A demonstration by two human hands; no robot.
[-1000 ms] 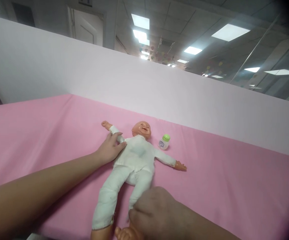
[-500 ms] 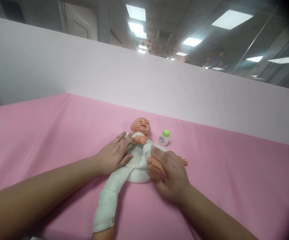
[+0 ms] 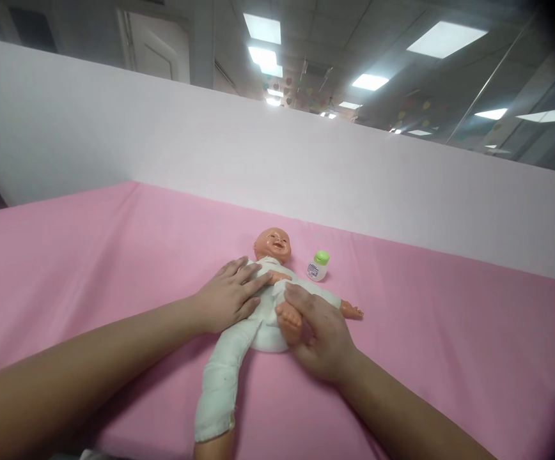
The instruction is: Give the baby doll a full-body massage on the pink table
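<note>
A baby doll point(image 3: 270, 319) with a white cloth body lies on its back, its head away from me. My left hand point(image 3: 229, 295) rests flat with fingers spread on the doll's chest and side, near its small hand. Wrapped round the doll's raised, bent leg is my right hand point(image 3: 323, 335); the doll's foot point(image 3: 289, 319) shows beside my thumb side, toes up. The doll's other leg point(image 3: 220, 383) stretches toward me, its foot cut off by the lower edge of the view. The doll's outer arm point(image 3: 351, 310) sticks out to the right past my right hand.
A small clear bottle point(image 3: 317, 267) with a green cap stands right of the doll's head. Everything lies on a pink padded surface point(image 3: 450, 338). A white wall point(image 3: 306, 160) rises behind it, with glass above that shows ceiling lights.
The doll's gripped foot has shifted slightly left and turned, and my right hand with it. My left fingers have slid a little down the chest. The straight leg appears farther right.
</note>
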